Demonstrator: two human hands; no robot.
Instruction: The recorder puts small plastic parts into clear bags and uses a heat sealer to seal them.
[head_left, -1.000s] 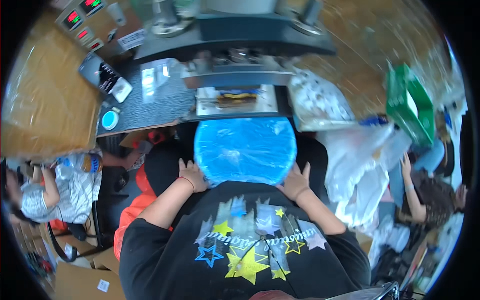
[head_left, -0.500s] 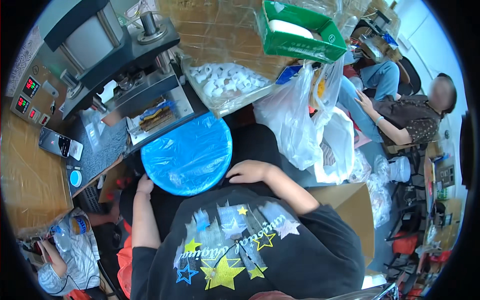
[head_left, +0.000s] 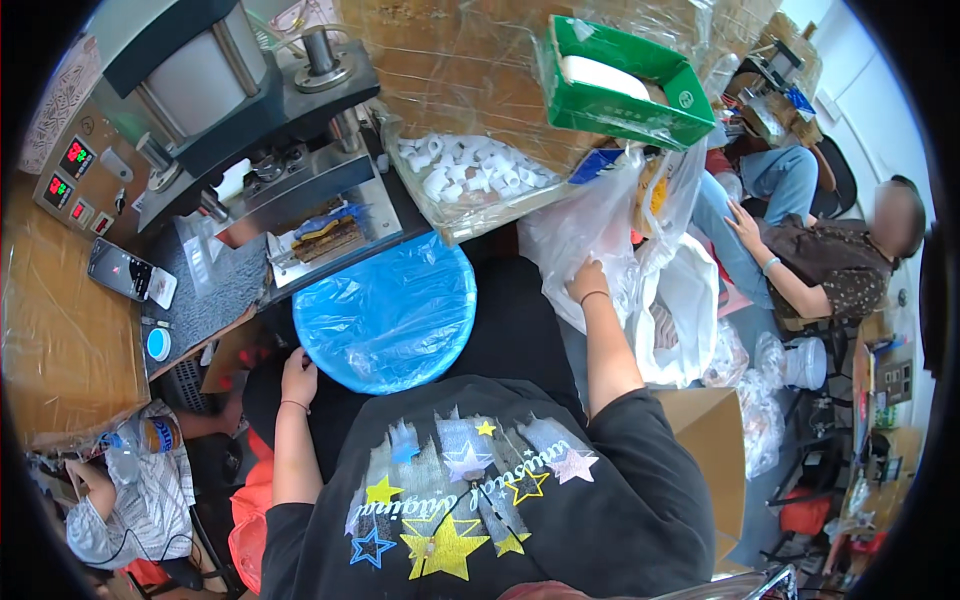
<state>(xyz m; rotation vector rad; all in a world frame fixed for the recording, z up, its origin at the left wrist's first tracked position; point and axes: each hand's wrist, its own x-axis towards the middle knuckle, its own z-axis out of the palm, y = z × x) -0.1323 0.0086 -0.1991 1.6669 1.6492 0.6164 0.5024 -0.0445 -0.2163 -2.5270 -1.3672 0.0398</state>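
Observation:
A round blue basin [head_left: 385,325] lined with thin, crinkled plastic rests on my lap, below the press. At its left rim is my left hand [head_left: 299,378], its fingers curled against the edge and partly hidden. My right arm stretches out to the right. At its end, my right hand [head_left: 587,280] is closed on the side of a translucent plastic bag [head_left: 556,245], though some fingertips are hard to make out. Beside that bag stands a white sack [head_left: 693,335] with its mouth open.
A bench press [head_left: 330,165] with lit displays stands at the left. Several white plastic fittings [head_left: 480,170] lie in a tray. A green box [head_left: 630,110] is behind them. A phone [head_left: 120,268] lies left, a cardboard box [head_left: 705,430] right. Another person [head_left: 815,240] sits at the right.
My right hand has left the basin's right side and moved right and away from me to the plastic bag. My left hand stays by the left rim. The whole view has shifted slightly.

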